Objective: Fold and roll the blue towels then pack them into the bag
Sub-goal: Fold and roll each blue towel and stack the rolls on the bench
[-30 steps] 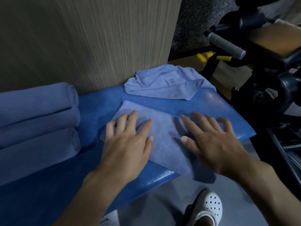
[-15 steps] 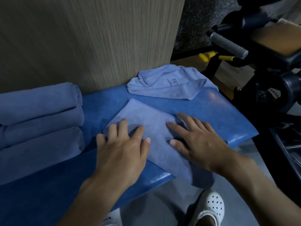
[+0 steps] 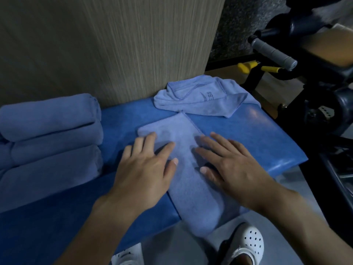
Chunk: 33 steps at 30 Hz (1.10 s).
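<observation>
A blue towel (image 3: 186, 163) lies folded into a long narrow strip on the blue padded surface (image 3: 257, 138). It runs at a slant from near the back of the surface to the front edge, where its near end hangs slightly over. Both hands are released and flat on it, fingers straight and slightly spread, palms down. The left hand (image 3: 145, 175) presses on the strip's left side, and some of its fingers reach past the towel's left edge onto the surface. The right hand (image 3: 235, 169) presses on the right side, with its outer fingers over the stitched right edge. The two thumbs point toward each other, with a band of bare towel between them. Neither hand is grasping anything. Just beyond the strip's far corner, and touching it or nearly so, a second blue towel (image 3: 206, 98) lies loosely crumpled at the back of the surface. It has some printed lettering on it and sits against the foot of a striped wall panel (image 3: 114, 44). On the left of the surface is a stack of rolled towels (image 3: 51, 138), their ends turned toward the strip and near the left hand. Below the front edge, two white perforated shoes (image 3: 248, 243) stand on the grey floor. To the right stands dark gym equipment with a grey handle grip (image 3: 273, 52).
</observation>
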Tool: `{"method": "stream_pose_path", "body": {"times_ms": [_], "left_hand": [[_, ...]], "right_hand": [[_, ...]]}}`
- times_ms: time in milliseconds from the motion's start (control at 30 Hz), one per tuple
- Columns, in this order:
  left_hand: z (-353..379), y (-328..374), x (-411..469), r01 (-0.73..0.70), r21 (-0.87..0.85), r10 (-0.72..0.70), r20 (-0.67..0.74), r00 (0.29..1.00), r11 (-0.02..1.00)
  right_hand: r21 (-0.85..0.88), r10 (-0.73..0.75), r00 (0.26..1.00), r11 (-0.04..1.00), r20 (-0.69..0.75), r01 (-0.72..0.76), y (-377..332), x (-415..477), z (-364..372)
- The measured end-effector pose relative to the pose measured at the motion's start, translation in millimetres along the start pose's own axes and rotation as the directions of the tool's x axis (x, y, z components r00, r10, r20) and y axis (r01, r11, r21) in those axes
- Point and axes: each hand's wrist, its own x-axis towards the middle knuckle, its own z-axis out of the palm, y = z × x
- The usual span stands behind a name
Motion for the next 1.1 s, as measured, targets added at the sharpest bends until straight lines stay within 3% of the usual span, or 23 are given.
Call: {"method": "stream_pose_path", "body": {"times_ms": [133,333,433,600,767,933,1100], "left_hand": [[9,-1,-2,-0.032,-0.099,0.043,0.103,0.994,0.995],[10,-9,20,-0.162,-0.351,0.205,0.090,0.975,0.922],[10,-7,27,-0.217,-0.358,0.244,0.030,0.969,0.908],[12,-12,31,0.048,-0.151,-0.052,-0.019,0.998,0.987],[20,-19,38,0.129,-0.037,-0.122,0.140,0.983,0.991],[13,-13,47,0.173,-0.244,-0.186,-0.029,0.982,0.954],[7,-15,56,0.303,-0.377,-0.336,-0.024,0.941,0.875]], "right_hand": [[0.123,-0.025,0.999,0.992,0.039,0.020,-1,4,4],[0.082,-0.014,1.000,0.997,0.011,0.013,-21,-12,-3],[0.015,0.058,0.996,0.998,-0.068,-0.057,-22,-13,-5],[0.013,0.383,0.906,0.922,-0.181,-0.388,-1,15,8],[-0.021,0.424,0.898,0.903,-0.117,-0.429,12,41,15],[0.365,0.536,0.844,0.784,0.011,-0.502,21,59,2],[0.509,0.519,0.854,0.733,0.011,-0.452,23,64,2]]}}
